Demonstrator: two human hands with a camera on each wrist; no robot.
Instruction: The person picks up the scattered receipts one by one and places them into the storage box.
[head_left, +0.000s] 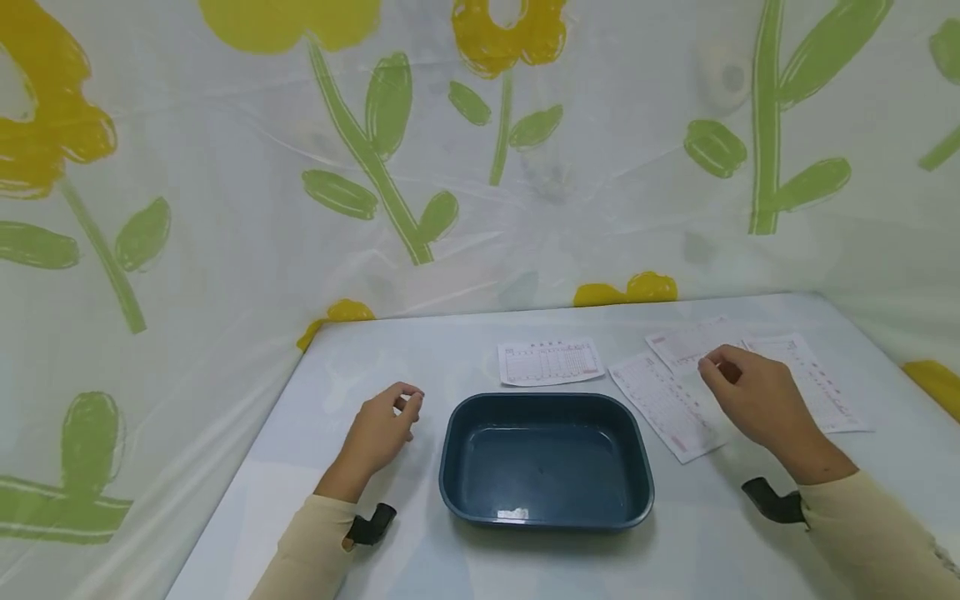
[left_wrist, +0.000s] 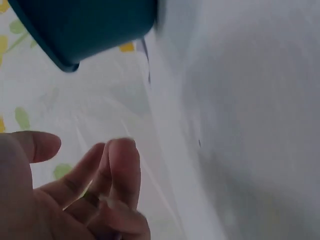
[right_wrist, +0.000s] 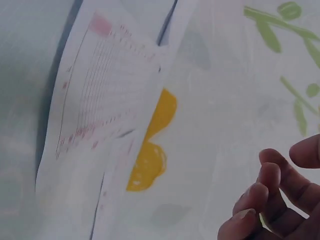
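Observation:
My left hand (head_left: 380,427) hovers left of a dark blue-green plastic basin (head_left: 546,523), its fingers loosely bent. Nothing sits between thumb and fingers in the left wrist view, where the hand (left_wrist: 100,190) is below the basin's corner (left_wrist: 95,30). Over the printed sheets on the right hangs my right hand (head_left: 761,400), also loosely curled. The right wrist view shows a gap between its thumb and fingers (right_wrist: 280,195), with nothing held. Three printed forms lie near it: a left sheet (head_left: 663,404), a back sheet (head_left: 693,340) and a right sheet (head_left: 813,387), partly hidden by the hand.
Behind the basin lies another printed form (head_left: 550,364), flat on the pale table (head_left: 420,575). A white curtain (head_left: 615,225) with yellow flowers and green leaves hangs along the table's back edge. Black wrist mounts (head_left: 371,527) stick out from the sleeves.

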